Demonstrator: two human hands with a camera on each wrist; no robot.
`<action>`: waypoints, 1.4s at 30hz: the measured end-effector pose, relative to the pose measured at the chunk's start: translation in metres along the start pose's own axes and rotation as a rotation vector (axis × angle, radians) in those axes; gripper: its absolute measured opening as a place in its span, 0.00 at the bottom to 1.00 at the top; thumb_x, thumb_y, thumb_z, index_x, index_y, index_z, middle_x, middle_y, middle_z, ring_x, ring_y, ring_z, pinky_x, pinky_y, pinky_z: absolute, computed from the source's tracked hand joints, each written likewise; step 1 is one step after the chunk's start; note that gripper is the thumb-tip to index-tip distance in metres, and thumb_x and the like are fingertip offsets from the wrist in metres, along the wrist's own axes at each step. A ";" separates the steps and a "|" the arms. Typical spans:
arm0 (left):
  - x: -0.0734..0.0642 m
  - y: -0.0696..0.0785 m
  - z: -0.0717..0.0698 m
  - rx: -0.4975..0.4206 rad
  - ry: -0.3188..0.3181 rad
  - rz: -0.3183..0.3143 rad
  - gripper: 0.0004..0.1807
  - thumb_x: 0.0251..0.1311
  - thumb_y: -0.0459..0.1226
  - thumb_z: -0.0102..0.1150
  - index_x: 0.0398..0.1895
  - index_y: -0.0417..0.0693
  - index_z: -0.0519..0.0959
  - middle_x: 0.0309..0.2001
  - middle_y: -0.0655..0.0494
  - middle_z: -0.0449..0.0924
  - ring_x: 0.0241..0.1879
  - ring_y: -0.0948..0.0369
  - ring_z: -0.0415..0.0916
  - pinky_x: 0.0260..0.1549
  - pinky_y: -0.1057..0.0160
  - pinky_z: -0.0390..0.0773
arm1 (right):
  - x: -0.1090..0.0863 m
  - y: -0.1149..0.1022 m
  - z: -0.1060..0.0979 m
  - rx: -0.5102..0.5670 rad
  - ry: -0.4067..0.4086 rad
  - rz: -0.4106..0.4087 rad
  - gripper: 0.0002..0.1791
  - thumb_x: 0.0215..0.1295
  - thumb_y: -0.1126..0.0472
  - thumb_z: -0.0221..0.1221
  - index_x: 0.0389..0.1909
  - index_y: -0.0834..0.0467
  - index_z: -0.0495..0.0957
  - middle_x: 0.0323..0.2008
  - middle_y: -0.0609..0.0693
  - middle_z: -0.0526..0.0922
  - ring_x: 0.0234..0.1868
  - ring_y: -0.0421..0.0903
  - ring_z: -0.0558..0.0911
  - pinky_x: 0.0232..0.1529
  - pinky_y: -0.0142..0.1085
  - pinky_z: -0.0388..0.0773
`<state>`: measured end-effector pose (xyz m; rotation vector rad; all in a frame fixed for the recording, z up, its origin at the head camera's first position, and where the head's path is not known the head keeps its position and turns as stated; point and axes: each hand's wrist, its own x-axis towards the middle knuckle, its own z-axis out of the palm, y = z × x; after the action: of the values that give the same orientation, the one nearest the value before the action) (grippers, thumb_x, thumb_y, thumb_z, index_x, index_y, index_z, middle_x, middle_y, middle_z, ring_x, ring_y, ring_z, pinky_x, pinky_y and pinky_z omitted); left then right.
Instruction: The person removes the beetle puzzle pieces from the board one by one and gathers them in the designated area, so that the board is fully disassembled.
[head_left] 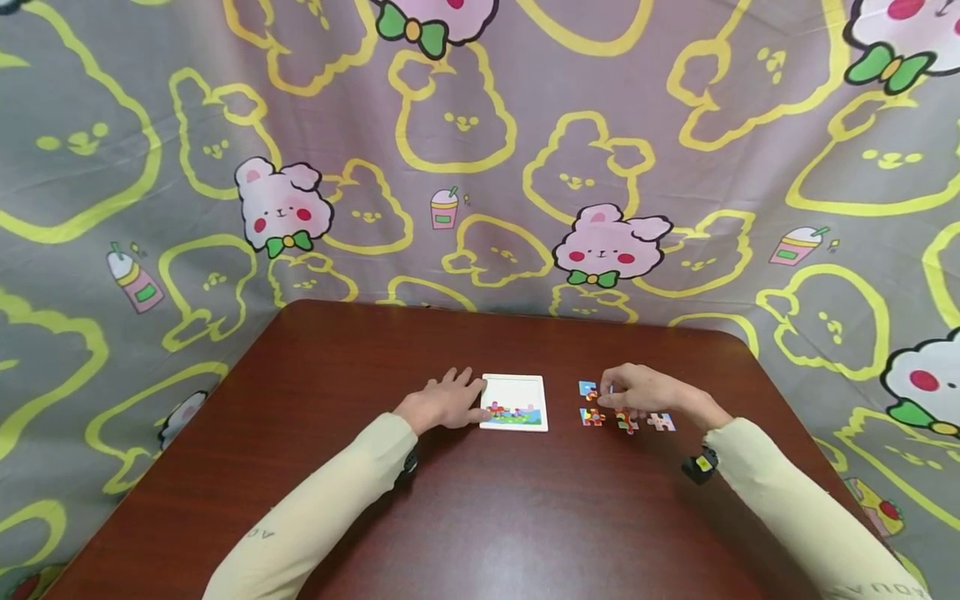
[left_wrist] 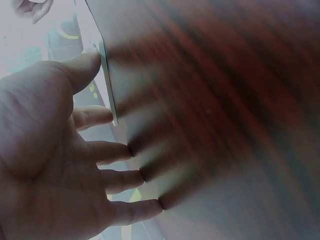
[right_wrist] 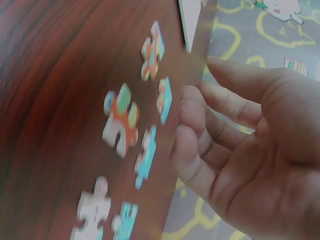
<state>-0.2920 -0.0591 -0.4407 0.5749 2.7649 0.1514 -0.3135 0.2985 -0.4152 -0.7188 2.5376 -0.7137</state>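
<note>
A square white puzzle board (head_left: 513, 390) lies on the table, its lower part filled with a colourful picture strip. My left hand (head_left: 448, 400) rests at the board's left side, fingers spread and fairly straight. In the left wrist view, the thumb and index finger touch the board's edge (left_wrist: 109, 92), and the other fingertips are on the tabletop. Over the loose jigsaw pieces to the right is my right hand (head_left: 636, 388), fingers loosely bent. Nothing shows between its fingers in the right wrist view, where an orange piece (right_wrist: 121, 120) and a pale piece (right_wrist: 92, 210) lie beside it.
Several jigsaw pieces (head_left: 592, 417) are grouped right of the board, some partly hidden under the right hand. The dark red-brown table (head_left: 480, 517) has rounded far corners. A patterned curtain (head_left: 495, 150) hangs behind it and along both sides.
</note>
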 end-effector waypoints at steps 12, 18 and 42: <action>-0.002 0.001 -0.001 -0.007 0.009 0.000 0.38 0.69 0.60 0.46 0.78 0.59 0.54 0.79 0.45 0.44 0.78 0.41 0.42 0.70 0.36 0.53 | 0.030 -0.030 0.020 0.067 0.023 -0.115 0.06 0.68 0.55 0.61 0.39 0.54 0.77 0.26 0.60 0.80 0.20 0.53 0.77 0.22 0.45 0.78; -0.002 0.001 -0.001 -0.003 0.010 0.004 0.38 0.69 0.60 0.46 0.78 0.58 0.54 0.79 0.45 0.44 0.78 0.41 0.42 0.70 0.36 0.53 | 0.042 -0.037 0.031 0.122 0.048 -0.133 0.06 0.68 0.58 0.60 0.41 0.56 0.76 0.29 0.62 0.81 0.20 0.50 0.78 0.20 0.41 0.76; 0.001 0.002 -0.002 0.035 0.011 -0.014 0.37 0.68 0.61 0.46 0.76 0.59 0.56 0.79 0.44 0.46 0.77 0.41 0.44 0.68 0.36 0.57 | 0.085 -0.081 0.071 0.099 0.011 -0.188 0.07 0.69 0.57 0.59 0.43 0.56 0.78 0.26 0.48 0.85 0.15 0.40 0.76 0.19 0.35 0.76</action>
<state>-0.2922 -0.0566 -0.4390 0.5651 2.7866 0.1040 -0.3149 0.1648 -0.4449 -0.9299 2.4466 -0.9003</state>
